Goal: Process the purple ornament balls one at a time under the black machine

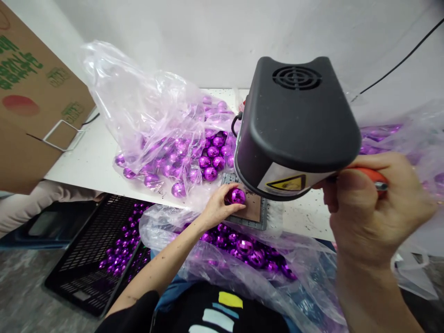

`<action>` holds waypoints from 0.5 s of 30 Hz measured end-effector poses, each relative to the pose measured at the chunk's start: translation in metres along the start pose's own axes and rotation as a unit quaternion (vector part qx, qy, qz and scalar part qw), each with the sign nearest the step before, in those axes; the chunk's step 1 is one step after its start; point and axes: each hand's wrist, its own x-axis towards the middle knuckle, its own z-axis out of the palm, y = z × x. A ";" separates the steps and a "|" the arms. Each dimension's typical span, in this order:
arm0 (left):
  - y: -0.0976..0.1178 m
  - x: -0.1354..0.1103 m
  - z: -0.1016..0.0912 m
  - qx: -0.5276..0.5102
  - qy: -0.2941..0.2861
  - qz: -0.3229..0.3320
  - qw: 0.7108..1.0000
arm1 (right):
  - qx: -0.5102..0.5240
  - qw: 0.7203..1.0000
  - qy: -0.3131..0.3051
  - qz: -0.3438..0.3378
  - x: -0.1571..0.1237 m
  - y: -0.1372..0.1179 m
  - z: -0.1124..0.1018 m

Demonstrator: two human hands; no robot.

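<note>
My left hand is closed on a shiny purple faceted ball, holding it on the small brown pad under the black machine head. Close to the camera, my right hand is wrapped round a red lever handle at the machine's right side. A clear plastic bag on the white table spills several purple balls just behind the pad. Another clear bag holding more purple balls rests in my lap below the table edge.
A black plastic crate with purple balls stands on the floor at the left. A brown cardboard box leans at the far left. More bagged purple balls lie at the right. A black cable runs along the wall.
</note>
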 end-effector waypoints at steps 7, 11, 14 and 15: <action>0.002 0.003 -0.015 -0.157 -0.048 -0.062 0.984 | -0.007 1.000 -0.013 0.005 0.001 -0.001 -0.002; 0.001 0.004 -0.017 -0.130 -0.044 -0.069 0.988 | -0.005 1.000 -0.009 0.010 0.002 -0.002 -0.001; 0.000 0.003 -0.009 -0.079 -0.028 -0.042 0.996 | -0.004 1.000 -0.012 0.018 0.003 -0.003 0.000; 0.000 0.001 -0.005 -0.049 -0.021 -0.025 0.998 | -0.003 1.000 -0.011 0.019 0.003 -0.003 0.000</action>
